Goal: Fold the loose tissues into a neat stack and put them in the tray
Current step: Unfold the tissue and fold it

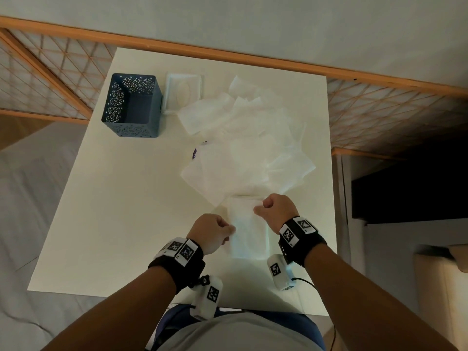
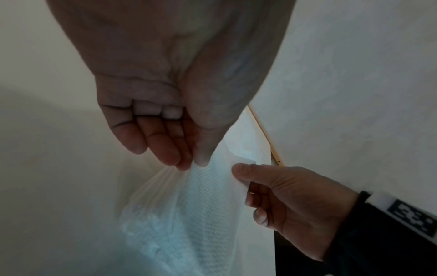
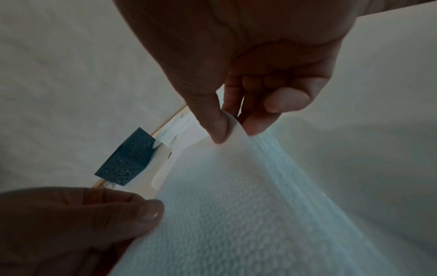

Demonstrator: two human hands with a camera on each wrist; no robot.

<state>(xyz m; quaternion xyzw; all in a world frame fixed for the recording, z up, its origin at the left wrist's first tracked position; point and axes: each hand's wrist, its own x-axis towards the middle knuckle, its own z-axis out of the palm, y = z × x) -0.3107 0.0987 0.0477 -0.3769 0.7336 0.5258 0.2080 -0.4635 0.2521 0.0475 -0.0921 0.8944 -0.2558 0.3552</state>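
A white embossed tissue (image 1: pixel 247 224) hangs between both hands above the near part of the white table (image 1: pixel 121 198). My left hand (image 1: pixel 215 230) pinches its left top corner between thumb and fingertips (image 2: pixel 196 158). My right hand (image 1: pixel 274 209) pinches the right top corner (image 3: pixel 232 128). The sheet (image 3: pixel 248 205) sags between the two pinches. A loose heap of tissues (image 1: pixel 248 143) lies spread over the middle and far right of the table. A dark blue perforated tray (image 1: pixel 133 105) stands open at the far left, and I see nothing inside it.
A white tissue box lid (image 1: pixel 183 92) lies right of the blue tray. A small purple object (image 1: pixel 195 153) peeks from under the heap. An orange-framed lattice rail (image 1: pixel 228 54) runs behind the table. A dark cabinet (image 1: pixel 405 186) stands to the right.
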